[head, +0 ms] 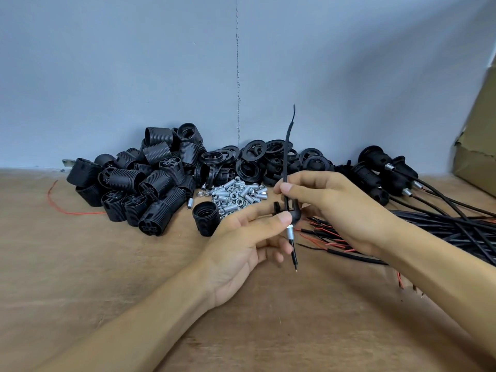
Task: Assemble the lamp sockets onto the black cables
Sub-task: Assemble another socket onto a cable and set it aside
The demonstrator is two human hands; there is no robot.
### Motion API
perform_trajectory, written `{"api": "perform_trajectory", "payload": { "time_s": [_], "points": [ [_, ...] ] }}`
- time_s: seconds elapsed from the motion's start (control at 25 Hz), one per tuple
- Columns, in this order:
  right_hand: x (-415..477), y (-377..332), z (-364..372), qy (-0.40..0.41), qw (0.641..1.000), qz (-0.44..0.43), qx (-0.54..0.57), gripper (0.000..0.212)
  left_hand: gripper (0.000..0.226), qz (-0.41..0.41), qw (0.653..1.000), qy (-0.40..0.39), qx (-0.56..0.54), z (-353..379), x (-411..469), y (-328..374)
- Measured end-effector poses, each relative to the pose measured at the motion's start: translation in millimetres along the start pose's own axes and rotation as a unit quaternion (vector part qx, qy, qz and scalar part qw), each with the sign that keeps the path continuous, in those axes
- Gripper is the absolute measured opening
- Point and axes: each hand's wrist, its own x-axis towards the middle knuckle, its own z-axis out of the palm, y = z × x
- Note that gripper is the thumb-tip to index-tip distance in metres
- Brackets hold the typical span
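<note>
My left hand pinches a small black socket cap with a silver threaded tube below it. A black cable runs upright through the cap, its stripped tip sticking out beneath the tube. My right hand pinches the cable just above the cap between thumb and forefinger. A pile of ribbed black socket bodies lies at the back left. One socket body stands alone near my left hand. Loose black cables with red and black wire ends lie to the right.
Black rings are heaped against the wall, with a heap of silver tubes and nuts in front. Assembled sockets on cables lie at the back right. A cardboard box stands at the far right. A red wire lies left.
</note>
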Motion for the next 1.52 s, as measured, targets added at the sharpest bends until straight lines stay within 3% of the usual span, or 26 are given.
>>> {"api": "perform_trajectory", "payload": {
  "time_s": [0.24,0.44,0.6,0.84,0.88,1.0,1.08,1.2,1.36,1.4,1.52],
  "points": [
    [-5,-6,7,-0.049,0.999,0.005,0.003,0.026,0.044,0.054,0.997,0.039,-0.044,-4,3,1],
    [-8,-8,20,-0.008,0.99,-0.032,-0.139,0.024,0.033,0.072,0.994,0.07,0.033,-4,3,-1],
    [-11,-3,20,0.06,0.971,-0.057,-0.226,0.029,0.031,0.078,0.995,0.059,0.034,0,3,-2],
    [-6,5,4,0.105,0.946,-0.001,-0.308,0.03,0.051,0.092,0.989,0.115,0.03,-8,5,2],
    [-4,5,-1,0.123,0.921,0.0,-0.37,0.03,0.05,0.094,0.987,0.127,0.027,-10,6,3],
    [-2,9,-13,0.203,0.782,-0.023,-0.589,0.031,0.042,0.089,0.985,0.148,0.013,-12,8,3],
    [-1,14,-17,0.196,0.739,-0.022,-0.644,0.032,0.034,0.088,0.981,0.171,0.001,-13,10,1],
    [1,27,-26,0.174,0.709,0.006,-0.683,0.034,0.038,0.09,0.979,0.184,0.014,-13,9,0],
    [1,32,-29,0.176,0.695,0.023,-0.697,0.033,0.033,0.079,0.983,0.154,0.056,-11,7,-2],
    [1,31,-26,0.182,0.708,-0.003,-0.682,0.031,0.034,0.072,0.984,0.149,0.063,-11,7,-2],
    [-2,28,-13,0.15,0.796,-0.133,-0.571,0.026,0.033,0.059,0.986,0.133,0.081,-10,8,-1]
  ]
}}
